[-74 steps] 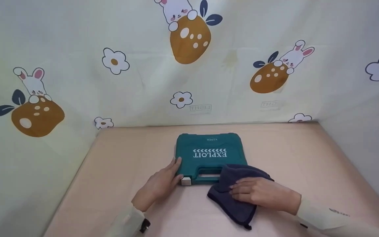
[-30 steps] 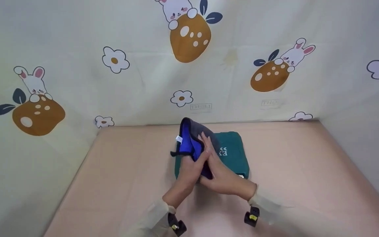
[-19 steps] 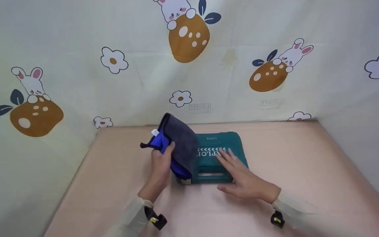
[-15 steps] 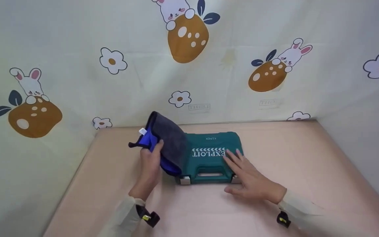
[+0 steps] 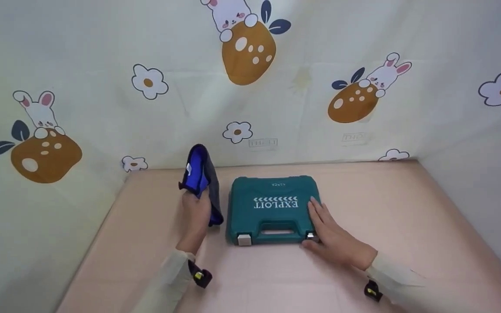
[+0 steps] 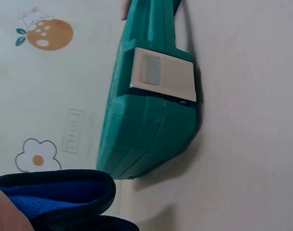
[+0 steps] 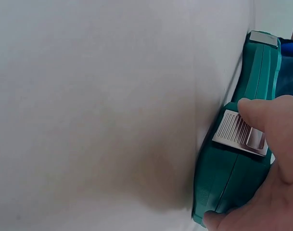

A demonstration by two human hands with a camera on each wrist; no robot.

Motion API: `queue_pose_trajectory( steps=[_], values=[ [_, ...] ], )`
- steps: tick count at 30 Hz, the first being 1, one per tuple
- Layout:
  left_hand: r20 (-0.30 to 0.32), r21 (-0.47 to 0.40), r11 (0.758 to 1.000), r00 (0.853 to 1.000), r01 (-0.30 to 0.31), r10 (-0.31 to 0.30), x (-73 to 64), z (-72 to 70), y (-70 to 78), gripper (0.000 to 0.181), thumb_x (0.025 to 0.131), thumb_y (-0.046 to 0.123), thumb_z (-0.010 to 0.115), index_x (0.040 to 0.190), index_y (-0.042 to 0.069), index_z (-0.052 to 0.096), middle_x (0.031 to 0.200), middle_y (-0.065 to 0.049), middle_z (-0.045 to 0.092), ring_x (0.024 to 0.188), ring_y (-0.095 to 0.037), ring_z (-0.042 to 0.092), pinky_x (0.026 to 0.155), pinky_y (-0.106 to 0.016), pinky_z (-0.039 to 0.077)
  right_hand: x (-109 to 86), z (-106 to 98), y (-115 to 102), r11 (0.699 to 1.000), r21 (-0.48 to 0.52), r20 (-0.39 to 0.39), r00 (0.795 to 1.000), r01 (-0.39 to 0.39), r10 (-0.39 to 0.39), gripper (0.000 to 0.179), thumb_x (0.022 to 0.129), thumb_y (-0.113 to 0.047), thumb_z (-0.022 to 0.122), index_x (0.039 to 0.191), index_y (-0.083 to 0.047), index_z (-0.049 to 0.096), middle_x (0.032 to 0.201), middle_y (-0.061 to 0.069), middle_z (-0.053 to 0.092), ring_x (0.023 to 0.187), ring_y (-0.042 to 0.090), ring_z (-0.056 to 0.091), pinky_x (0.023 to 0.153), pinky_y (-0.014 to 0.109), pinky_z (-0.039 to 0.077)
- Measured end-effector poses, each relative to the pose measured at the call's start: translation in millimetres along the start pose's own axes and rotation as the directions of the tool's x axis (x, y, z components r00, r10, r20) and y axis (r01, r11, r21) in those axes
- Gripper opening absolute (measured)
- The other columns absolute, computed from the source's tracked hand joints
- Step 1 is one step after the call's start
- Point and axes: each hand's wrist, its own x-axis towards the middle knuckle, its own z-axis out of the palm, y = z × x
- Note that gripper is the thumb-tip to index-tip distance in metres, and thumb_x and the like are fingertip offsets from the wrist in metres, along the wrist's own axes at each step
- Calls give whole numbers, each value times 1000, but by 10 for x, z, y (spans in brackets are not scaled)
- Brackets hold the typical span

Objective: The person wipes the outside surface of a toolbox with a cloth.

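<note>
A green plastic carrying case with white EXPLOIT lettering lies flat on the table, its handle facing the person. To its left, my left hand grips a folded microfibre cloth, dark grey outside, bright blue inside, with a black hem and white tag. The cloth stands raised, beside the case's left side. My right hand rests against the case's right front corner with fingers extended along the side. In the right wrist view its thumb overlaps the metal latch. The left latch shows in the left wrist view.
A pale pink cover spreads over the tabletop around the case. Light fabric walls printed with rabbits, fruit and flowers enclose the back and both sides.
My left hand has carried the cloth from over the case to its left and turned it edge-on. Over the case, my right hand let go of the cloth and moved to the right front corner.
</note>
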Motion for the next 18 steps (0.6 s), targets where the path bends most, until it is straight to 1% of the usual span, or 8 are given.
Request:
queue_pose_trajectory(
  steps=[2,4,5,7,9,11,14,18],
  values=[
    [-1,21,1000,1000,3,-3,25,85,-49,38,100,10,52,130,-14,52,127,-26,61,115,-34,58,102,-49,43,2,-3,-1,1000,-7,-3,1000,8,-8,99,100,-36,68,161,0,-1,168,17,-8,150,43,-5,115,55,21],
    [16,18,1000,1000,12,-12,54,189,-101,42,100,10,52,133,-15,50,130,-27,59,118,-35,57,103,-49,43,2,-3,6,1000,-18,-6,1000,21,-21,98,100,-35,67,161,1,-1,168,18,-7,150,44,-4,115,54,20],
    [32,3,1000,999,23,-23,69,246,-127,44,100,10,53,135,-16,48,132,-28,58,120,-35,56,104,-49,42,2,0,11,999,-23,-9,1000,29,-29,98,100,-35,67,160,2,-1,167,19,-7,150,45,-4,115,54,20],
    [78,-11,998,995,66,-65,100,347,-182,49,100,14,55,140,-14,46,136,-26,56,123,-33,55,106,-47,41,2,4,16,999,-25,-13,999,41,-41,98,100,-34,67,160,4,0,167,20,-6,150,45,-4,115,54,20],
    [140,-10,993,983,119,-116,131,427,-237,53,99,18,57,141,-11,45,136,-24,56,121,-32,54,105,-46,40,6,13,15,999,-23,-13,999,45,-45,98,100,-34,67,160,4,0,167,20,-6,150,45,-4,115,53,21],
    [198,18,986,966,164,-165,157,472,-277,57,97,21,59,144,-7,44,137,-22,55,119,-31,53,105,-47,40,12,22,8,999,-19,-12,999,44,-44,98,100,-35,67,160,3,0,167,20,-6,150,45,-4,115,54,21],
    [264,72,980,944,183,-196,189,485,-309,63,92,19,60,147,-5,41,138,-22,53,118,-33,51,106,-50,39,19,29,-8,999,-21,-14,999,31,-31,98,100,-35,68,160,3,1,168,19,-5,150,44,-3,114,54,22],
    [305,103,976,928,190,-213,212,464,-321,66,92,19,59,149,-6,37,142,-23,51,120,-33,50,107,-50,37,15,27,-16,999,-36,-23,1000,7,-8,99,99,-35,69,160,2,1,168,18,-5,151,43,-2,114,53,24]
  ],
)
